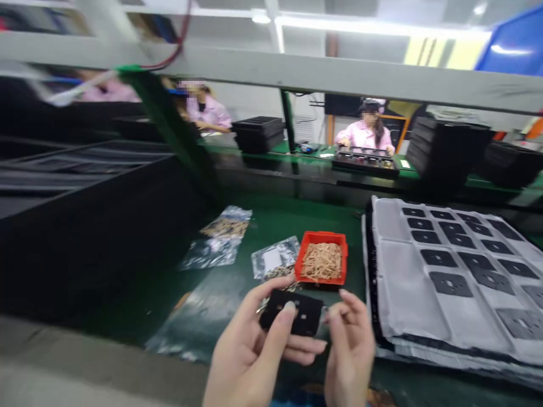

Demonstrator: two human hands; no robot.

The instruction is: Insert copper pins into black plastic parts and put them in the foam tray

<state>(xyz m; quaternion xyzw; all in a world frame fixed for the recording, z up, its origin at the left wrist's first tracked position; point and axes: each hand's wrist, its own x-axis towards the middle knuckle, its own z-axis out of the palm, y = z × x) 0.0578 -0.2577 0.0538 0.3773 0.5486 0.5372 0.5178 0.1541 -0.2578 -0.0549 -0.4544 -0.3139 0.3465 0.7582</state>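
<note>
Holding plate [313, 312] in left hand [252, 347] | likely light, stiff; take by edges | narrow at right hand [350, 342], unclear if gripping

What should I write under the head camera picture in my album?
Left hand holding a flat black plate, right hand at its edge, near a red plastic box of thin tan pieces.
</note>
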